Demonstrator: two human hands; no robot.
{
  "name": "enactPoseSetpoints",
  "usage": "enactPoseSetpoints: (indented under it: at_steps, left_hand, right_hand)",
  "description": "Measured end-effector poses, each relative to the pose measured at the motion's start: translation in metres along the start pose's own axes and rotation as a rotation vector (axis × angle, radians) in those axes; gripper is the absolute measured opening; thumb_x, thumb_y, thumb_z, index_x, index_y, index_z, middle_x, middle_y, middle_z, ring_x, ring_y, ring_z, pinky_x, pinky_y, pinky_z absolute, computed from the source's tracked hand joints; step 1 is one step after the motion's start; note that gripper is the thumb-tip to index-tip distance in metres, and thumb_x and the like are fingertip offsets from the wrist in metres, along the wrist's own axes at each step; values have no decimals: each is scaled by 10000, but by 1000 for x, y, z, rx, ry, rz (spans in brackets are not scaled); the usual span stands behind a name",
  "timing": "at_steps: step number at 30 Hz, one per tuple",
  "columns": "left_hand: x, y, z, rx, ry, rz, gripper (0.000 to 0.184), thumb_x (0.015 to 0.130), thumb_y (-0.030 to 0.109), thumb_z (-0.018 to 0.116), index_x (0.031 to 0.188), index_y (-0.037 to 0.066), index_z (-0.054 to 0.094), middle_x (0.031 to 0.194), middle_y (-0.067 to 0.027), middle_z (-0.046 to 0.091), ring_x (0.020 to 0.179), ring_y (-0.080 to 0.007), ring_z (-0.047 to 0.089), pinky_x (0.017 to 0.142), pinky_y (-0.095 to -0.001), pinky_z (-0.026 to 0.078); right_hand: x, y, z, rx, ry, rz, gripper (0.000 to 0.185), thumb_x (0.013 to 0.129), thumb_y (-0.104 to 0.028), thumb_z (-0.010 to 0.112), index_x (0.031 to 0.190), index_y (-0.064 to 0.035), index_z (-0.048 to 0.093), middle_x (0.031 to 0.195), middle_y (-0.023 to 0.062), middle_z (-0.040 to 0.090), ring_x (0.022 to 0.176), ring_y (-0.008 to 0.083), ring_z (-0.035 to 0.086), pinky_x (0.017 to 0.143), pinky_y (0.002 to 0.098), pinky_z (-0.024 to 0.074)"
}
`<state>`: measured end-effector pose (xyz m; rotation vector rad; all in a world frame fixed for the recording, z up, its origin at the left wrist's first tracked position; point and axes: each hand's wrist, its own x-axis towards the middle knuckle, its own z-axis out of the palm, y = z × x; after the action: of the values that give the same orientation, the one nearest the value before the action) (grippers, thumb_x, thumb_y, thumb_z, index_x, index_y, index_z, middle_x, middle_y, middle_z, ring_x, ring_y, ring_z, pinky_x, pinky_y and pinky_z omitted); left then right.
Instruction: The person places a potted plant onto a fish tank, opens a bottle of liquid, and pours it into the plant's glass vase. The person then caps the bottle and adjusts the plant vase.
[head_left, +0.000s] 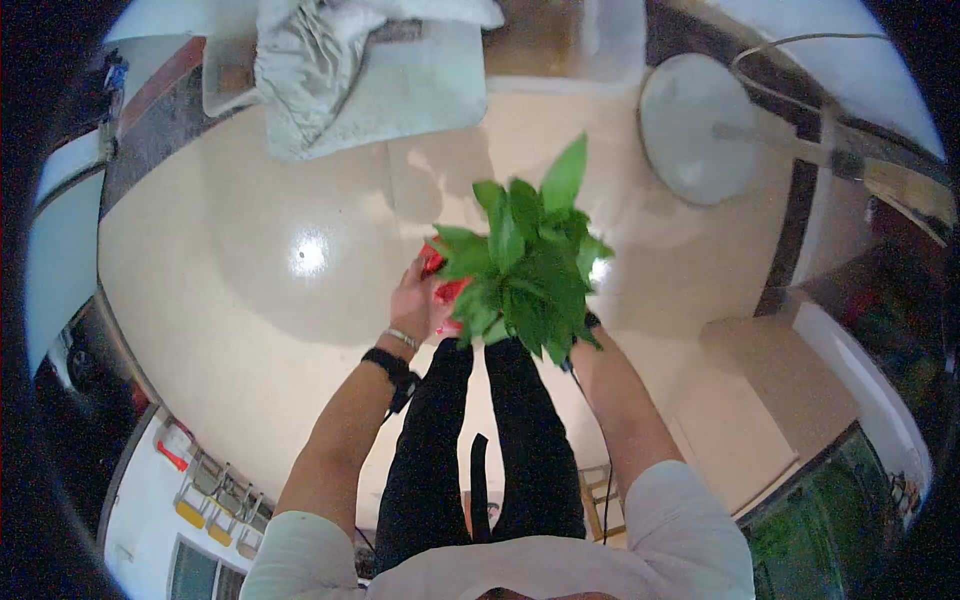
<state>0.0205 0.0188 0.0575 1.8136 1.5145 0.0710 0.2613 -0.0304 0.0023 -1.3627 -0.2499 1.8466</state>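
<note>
A leafy green plant is held up in front of my legs. Bits of something red, perhaps its pot or wrapping, show at its left side under the leaves. My left hand is closed against this red part from the left, with a bracelet and a black band at the wrist. From the right, my right forearm reaches in to the plant. Leaves cover the right hand, so its fingers do not show.
A grey cloth lies over a pale board beside a clear plastic bin at the far side. A round white base with a pole stands far right. A cardboard box is at right on the shiny tiled floor.
</note>
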Motion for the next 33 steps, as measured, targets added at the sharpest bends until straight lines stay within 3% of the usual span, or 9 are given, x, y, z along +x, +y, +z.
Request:
enactPoseSetpoints:
  at_steps: [6, 14, 16, 21, 23, 27, 30, 32, 33]
  left_hand:
    - [-65, 12, 12, 2, -149, 286, 320, 644, 336, 704, 863, 109, 653, 1109, -159, 531, 982, -313, 530, 833, -386, 455]
    - [-65, 115, -41, -53, -256, 847, 271, 604, 280, 707, 791, 91, 656, 1055, -128, 566, 922, -312, 563, 786, -361, 476]
    - [-61, 173, -5, -140, -309, 826, 282, 569, 262, 729, 772, 83, 652, 1013, -115, 577, 893, -293, 571, 767, -356, 481]
    - [-131, 287, 7, -37, -364, 1210, 261, 586, 262, 735, 768, 89, 664, 928, -118, 580, 798, -268, 601, 701, -349, 505]
    - [-154, 360, -35, -102, -372, 1289, 271, 554, 258, 759, 739, 87, 659, 890, -115, 582, 703, -261, 607, 633, -349, 514]
    - [-188, 470, -63, -177, -513, 1430, 250, 546, 179, 766, 718, 52, 637, 918, -143, 592, 810, -283, 590, 699, -349, 500]
    - [-214, 563, -70, -243, -537, 1674, 252, 548, 181, 767, 701, 48, 617, 907, -135, 593, 827, -261, 579, 705, -334, 479]
    - [-238, 631, -68, -312, -461, 1838, 225, 567, 179, 748, 656, 36, 599, 757, -94, 552, 716, -230, 562, 616, -290, 447]
    - [-258, 663, -71, -363, -476, 1848, 215, 574, 168, 738, 650, 31, 590, 748, -80, 541, 697, -202, 544, 603, -276, 430]
  right_hand:
    - [-124, 20, -17, -46, 120, -6, 512, 693, -279, 683, 1130, -63, 526, 1082, 108, 572, 1005, 176, 542, 867, 347, 434]
    - [-300, -51, -5, -20, 316, -304, 517, 689, -293, 684, 1121, -56, 528, 1064, 105, 579, 994, 172, 545, 854, 341, 443]
    - [-357, -62, -24, -5, 373, -427, 518, 689, -296, 685, 1119, -54, 528, 1060, 104, 581, 992, 171, 546, 850, 339, 445]
    - [-510, -90, -16, -35, 525, -754, 522, 686, -305, 686, 1114, -49, 530, 1048, 102, 585, 985, 169, 547, 842, 335, 451]
    - [-575, -121, 1, -44, 576, -864, 524, 685, -308, 686, 1111, -47, 530, 1044, 101, 587, 982, 168, 548, 839, 334, 453]
    - [-697, -154, 18, -131, 717, -1027, 527, 683, -315, 687, 1107, -43, 532, 1035, 99, 590, 977, 166, 550, 832, 331, 457]
    - [-761, -176, 6, -189, 830, -1103, 530, 682, -321, 688, 1104, -41, 532, 1028, 98, 593, 973, 165, 551, 827, 328, 461]
    - [-818, -194, -6, -209, 920, -1145, 531, 681, -324, 688, 1102, -39, 533, 1023, 97, 595, 970, 164, 551, 824, 327, 463]
    - [-855, -190, -48, -590, 1157, -955, 509, 637, -290, 722, 1050, -41, 559, 957, 71, 605, 890, 139, 558, 758, 293, 468]
